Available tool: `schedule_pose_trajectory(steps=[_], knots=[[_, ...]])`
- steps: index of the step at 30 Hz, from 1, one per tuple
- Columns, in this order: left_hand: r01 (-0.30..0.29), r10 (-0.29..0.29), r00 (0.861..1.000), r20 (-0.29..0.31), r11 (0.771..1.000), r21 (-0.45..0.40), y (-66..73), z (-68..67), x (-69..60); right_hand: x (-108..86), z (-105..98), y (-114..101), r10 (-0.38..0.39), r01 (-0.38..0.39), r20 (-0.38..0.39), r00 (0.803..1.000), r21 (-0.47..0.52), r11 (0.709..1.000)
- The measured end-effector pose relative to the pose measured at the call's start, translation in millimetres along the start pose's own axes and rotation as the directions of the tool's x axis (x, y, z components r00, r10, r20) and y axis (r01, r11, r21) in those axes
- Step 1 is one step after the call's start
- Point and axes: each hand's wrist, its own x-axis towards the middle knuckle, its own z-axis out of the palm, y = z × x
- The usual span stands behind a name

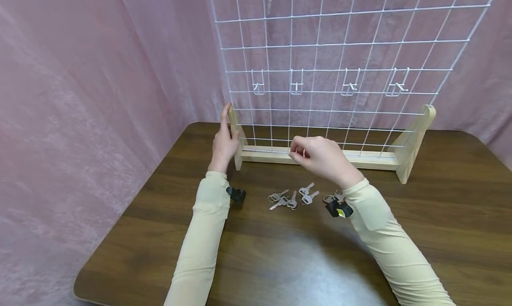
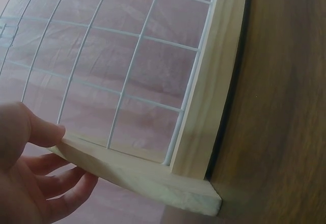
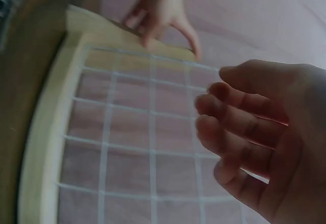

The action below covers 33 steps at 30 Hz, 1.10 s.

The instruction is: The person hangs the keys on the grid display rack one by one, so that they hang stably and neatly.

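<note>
My left hand (image 1: 225, 146) grips the left leg (image 2: 137, 178) of a pale wooden stand, thumb on one face and fingers on the other. A white wire grid panel (image 1: 316, 44) stands upright in this stand. In front of the grid hovers my right hand (image 1: 320, 158), its fingers loosely bent and nothing visible between them. The right wrist view shows that hand's fingertips (image 3: 208, 128) apart from the wires. Several metal keys (image 1: 292, 200) lie on the table below, some partly behind the right wrist's camera.
Several white wire hooks (image 1: 296, 87) hang in a row across the grid. The stand's right leg (image 1: 417, 141) rests on the brown wooden table (image 1: 160, 235). Pink curtains (image 1: 100, 97) hang behind and at the left. Near the grid's top left hangs a small unclear item (image 1: 269, 3).
</note>
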Motion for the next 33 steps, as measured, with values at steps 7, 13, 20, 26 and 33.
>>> schedule_pose_trajectory(steps=[7,13,20,26,33], knots=[[-0.048,0.048,0.999,0.000,0.999,-0.004,-0.7,-4.0,0.2,3.3,41.1,-7.4,-0.180,0.179,0.312,0.933,0.030,0.983],[-0.034,0.034,0.999,0.003,0.999,-0.017,-1.2,-1.5,-1.1,-2.3,71.8,-5.7,-0.259,0.262,0.548,0.795,0.074,0.962],[-0.038,0.038,0.999,-0.001,0.999,-0.002,1.0,-0.1,1.0,-4.5,86.2,-0.4,-0.250,0.237,0.558,0.791,0.097,0.967],[-0.032,0.032,1.000,-0.002,0.999,0.011,2.2,0.2,1.6,-3.8,88.9,-0.2,-0.220,0.182,0.569,0.792,0.124,0.976],[-0.013,0.013,1.000,-0.001,1.000,0.007,-0.5,0.2,-0.8,-2.9,87.8,0.2,-0.189,0.134,0.621,0.761,0.135,0.982]])
